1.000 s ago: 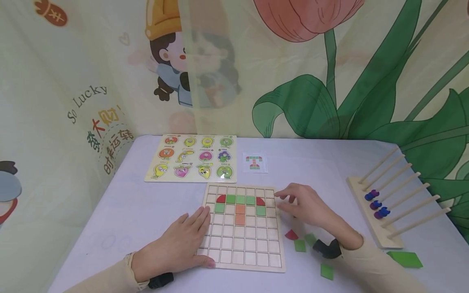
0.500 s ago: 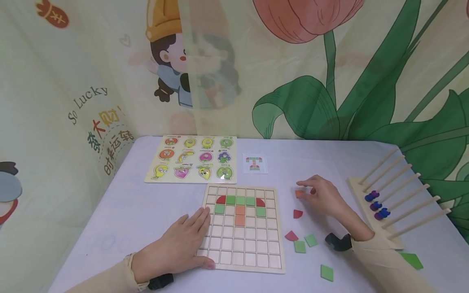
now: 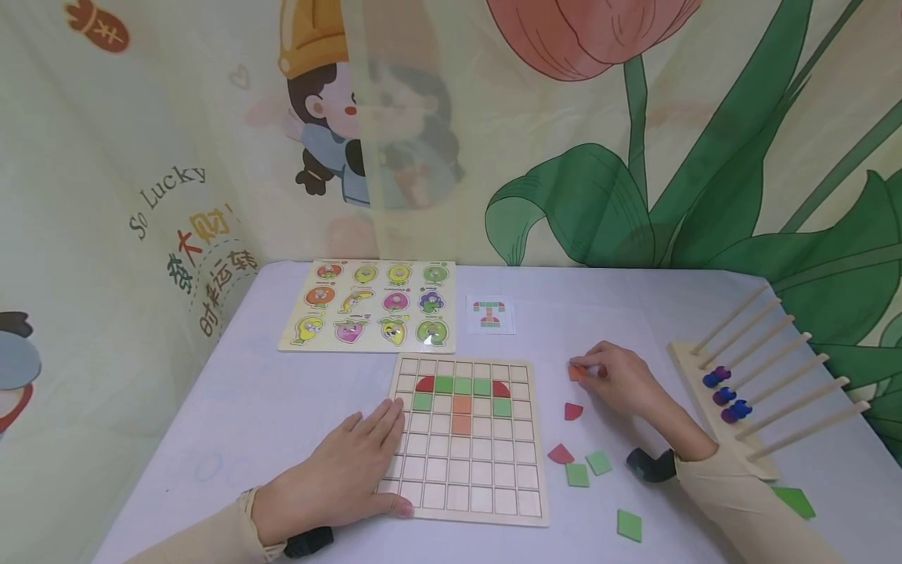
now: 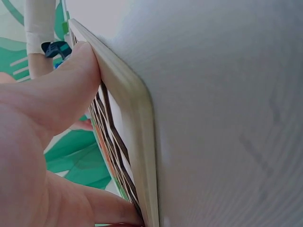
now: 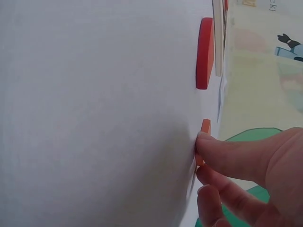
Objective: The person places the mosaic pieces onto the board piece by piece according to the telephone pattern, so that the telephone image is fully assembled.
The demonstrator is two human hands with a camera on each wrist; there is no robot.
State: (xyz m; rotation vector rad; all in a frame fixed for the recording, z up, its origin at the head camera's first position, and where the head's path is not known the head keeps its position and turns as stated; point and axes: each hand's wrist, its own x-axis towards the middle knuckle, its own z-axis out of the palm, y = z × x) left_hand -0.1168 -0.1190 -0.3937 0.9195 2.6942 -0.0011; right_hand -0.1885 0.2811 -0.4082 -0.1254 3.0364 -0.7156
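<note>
My left hand (image 3: 338,474) rests on the left edge of a wooden grid board (image 3: 482,474), fingers straight and thumb on its front edge. In the left wrist view, the thumb and a finger touch the board's rim (image 4: 137,109). On the grid, red, green and orange tiles form a T-like top and stem. Right of the board, my right hand (image 3: 620,376) pinches an orange square tile (image 3: 575,374) between thumb and fingers. The right wrist view has this orange tile (image 5: 206,126) at the tabletop, partly hidden by the thumb. Nearby lies a red quarter-round tile (image 3: 573,411).
Another red tile (image 3: 561,453) and several green tiles (image 3: 629,526) lie right of the board. Behind it are a fruit picture board (image 3: 366,305) and a small pattern card (image 3: 490,314). A wooden peg rack (image 3: 719,407) with blue and purple pieces stands at the right.
My right hand has moved right, away from the board's edge, and its fingers have closed onto the orange tile. A red tile beneath it has come into view. My left hand stays put.
</note>
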